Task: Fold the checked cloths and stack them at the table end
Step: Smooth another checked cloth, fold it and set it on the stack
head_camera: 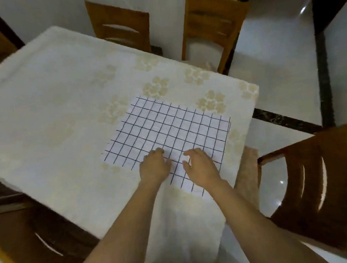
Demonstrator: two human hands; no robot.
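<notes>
One white cloth with a dark checked grid [174, 129] lies flat and spread out near the table's right corner. Both of my hands rest on its near edge, close together. My left hand [155, 165] has its fingers curled down onto the cloth. My right hand [199, 166] lies beside it with fingers spread and slightly bent, thumb pointing toward the left hand. I cannot tell whether either hand is pinching the fabric. No other checked cloth is in view.
The table [49, 95] wears a cream cover with pale flower prints. Two wooden chairs [212, 24] stand at the far side, another chair [324, 182] at the right, and one chair [42, 237] at the near left. Glossy white floor lies to the right.
</notes>
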